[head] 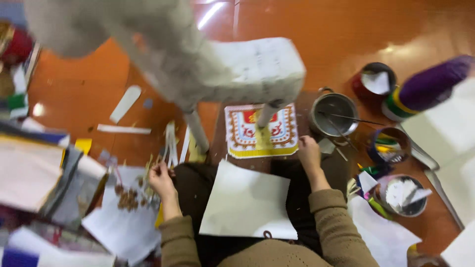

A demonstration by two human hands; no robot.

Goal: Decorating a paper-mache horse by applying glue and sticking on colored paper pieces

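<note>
There, white sheet (246,202) between both hands, left (161,179) pinching strips (170,148), right (309,152) curled.

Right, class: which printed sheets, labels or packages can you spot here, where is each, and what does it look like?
Printed decorative sheet: on the floor under the white paper-covered figure, by the right hand; squarish, red, yellow and white pattern.
Striped roll: right, beside a red tin; cylinder, purple with green, yellow and white bands.
No screens or signs show.

Glossy orange floor (346,34) with paper scraps (124,103), metal pot (334,114), patterned sheet (261,131), tins (402,195).
</note>
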